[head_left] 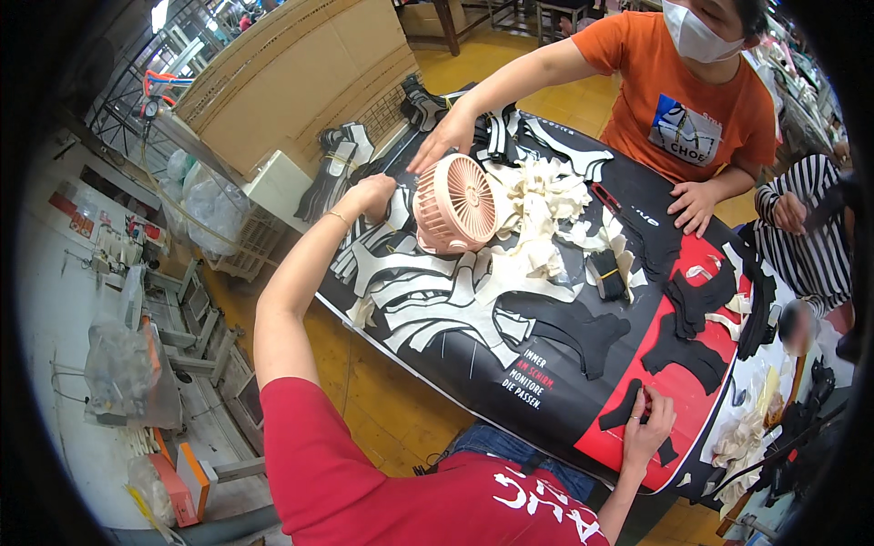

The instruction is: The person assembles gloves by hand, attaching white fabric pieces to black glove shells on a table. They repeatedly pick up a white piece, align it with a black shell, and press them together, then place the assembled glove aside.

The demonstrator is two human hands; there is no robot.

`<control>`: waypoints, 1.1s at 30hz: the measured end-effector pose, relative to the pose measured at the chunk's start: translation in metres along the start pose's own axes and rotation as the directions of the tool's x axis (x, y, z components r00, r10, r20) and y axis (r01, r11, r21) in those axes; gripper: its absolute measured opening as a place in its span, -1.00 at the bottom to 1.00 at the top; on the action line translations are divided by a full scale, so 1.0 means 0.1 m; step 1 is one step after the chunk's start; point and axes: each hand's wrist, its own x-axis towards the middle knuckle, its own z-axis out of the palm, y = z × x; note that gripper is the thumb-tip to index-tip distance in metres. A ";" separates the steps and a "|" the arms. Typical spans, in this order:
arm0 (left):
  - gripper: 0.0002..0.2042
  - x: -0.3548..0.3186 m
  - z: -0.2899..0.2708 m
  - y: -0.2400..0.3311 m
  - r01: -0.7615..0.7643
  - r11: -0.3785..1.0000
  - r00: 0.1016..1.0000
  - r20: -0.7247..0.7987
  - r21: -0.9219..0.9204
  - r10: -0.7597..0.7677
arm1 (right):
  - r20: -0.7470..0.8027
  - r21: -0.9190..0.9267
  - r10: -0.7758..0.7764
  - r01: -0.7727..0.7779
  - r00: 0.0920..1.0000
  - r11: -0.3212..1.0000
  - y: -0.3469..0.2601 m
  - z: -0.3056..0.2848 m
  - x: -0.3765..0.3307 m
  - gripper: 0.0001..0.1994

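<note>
On the table's [608,450] red end, your half-bent right hand [648,426] touches one black cloth piece [618,415], one end pointing left, long axis partly hidden; your left hand [371,196] curls near one pink fan [455,205], both grips unclear.

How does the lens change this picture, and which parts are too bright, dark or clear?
Head view: corners black; table's near edge looks bowed; lamp at upper left is washed out; fan and right hand look fairly clear.
</note>
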 end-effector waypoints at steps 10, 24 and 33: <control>-0.72 -0.11 -0.20 0.10 0.200 0.980 0.964 -0.183 0.023 -0.192 | -0.003 -0.003 0.006 -0.006 1.000 1.000 0.03 0.01 0.00 -0.86; -0.71 -1.38 -0.93 0.59 -0.586 0.248 0.648 -0.630 -0.772 -0.429 | -0.099 0.005 -0.016 0.017 0.995 1.000 -0.02 -0.05 0.03 -0.84; -0.73 -1.54 -1.40 3.44 -0.370 0.093 0.659 -0.191 -0.925 0.727 | -0.257 -0.039 -0.099 0.092 0.961 0.995 0.07 0.00 -0.03 -0.83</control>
